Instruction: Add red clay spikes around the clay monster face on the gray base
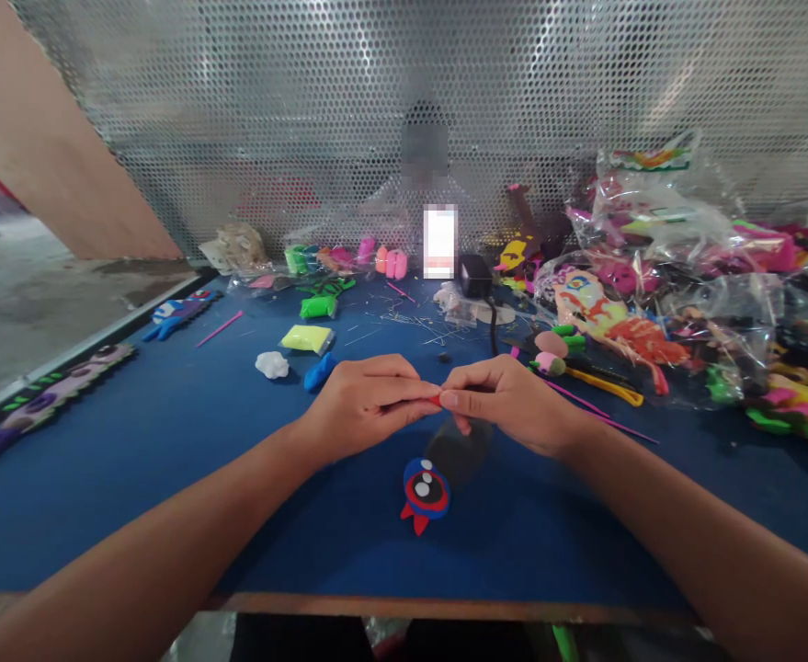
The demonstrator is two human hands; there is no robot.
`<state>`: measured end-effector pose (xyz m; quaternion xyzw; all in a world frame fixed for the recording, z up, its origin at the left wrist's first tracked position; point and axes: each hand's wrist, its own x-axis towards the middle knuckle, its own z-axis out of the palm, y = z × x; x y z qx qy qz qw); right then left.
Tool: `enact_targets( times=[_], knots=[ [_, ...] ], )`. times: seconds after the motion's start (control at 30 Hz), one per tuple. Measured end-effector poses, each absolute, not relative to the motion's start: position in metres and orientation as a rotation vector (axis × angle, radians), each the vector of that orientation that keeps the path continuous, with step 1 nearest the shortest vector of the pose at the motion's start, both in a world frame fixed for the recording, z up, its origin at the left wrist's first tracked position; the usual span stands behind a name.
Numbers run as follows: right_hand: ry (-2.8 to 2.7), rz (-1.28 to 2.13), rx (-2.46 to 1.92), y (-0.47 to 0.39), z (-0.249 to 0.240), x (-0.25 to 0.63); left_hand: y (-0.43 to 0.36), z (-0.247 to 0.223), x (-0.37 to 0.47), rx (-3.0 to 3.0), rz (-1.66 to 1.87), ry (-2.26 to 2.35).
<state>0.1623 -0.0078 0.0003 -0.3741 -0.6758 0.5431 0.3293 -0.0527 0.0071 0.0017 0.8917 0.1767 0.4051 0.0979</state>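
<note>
Between the fingertips of both hands is a small piece of red modelling clay (436,400), mostly covered by the fingers. My left hand (369,400) pinches it from one side, and my right hand (506,400) closes on it from the other. Just below them on the blue table lies a clay figure (426,494) in blue and red, with a big black-and-white eye and two pointed red bits. A lump of blue clay (319,371) sits beside my left hand, partly behind it. Left of that is a lump of white clay (272,365).
Packs of yellow clay (308,338) and green clay (318,306) lie on the blue table (238,515). Plastic bags with clay figures (624,322) pile up at right. A black adapter (476,275) stands before the perforated metal screen (272,110). Finished clay figures (65,391) line the left edge.
</note>
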Motion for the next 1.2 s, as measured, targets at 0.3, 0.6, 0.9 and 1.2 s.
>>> enact_targets(
  times=[0.3, 0.6, 0.9, 1.2],
  knots=[
    [-1.896, 1.098, -1.039, -0.005, -0.003, 0.165, 0.011, 0.009, -0.056, 2.677, 1.271, 0.596],
    [-2.716, 0.349, -0.741, -0.028, 0.002, 0.153, -0.063, 0.001, -0.087, 2.176, 1.101, 1.235],
    [-2.827, 0.305, -0.679, -0.03, -0.013, 0.153, -0.088, -0.025, -0.079, 2.243, 1.044, 1.399],
    [-2.734, 0.452, -0.684, -0.027, -0.014, 0.151, -0.09, -0.023, -0.072, 2.212, 0.951, 1.351]
  ],
)
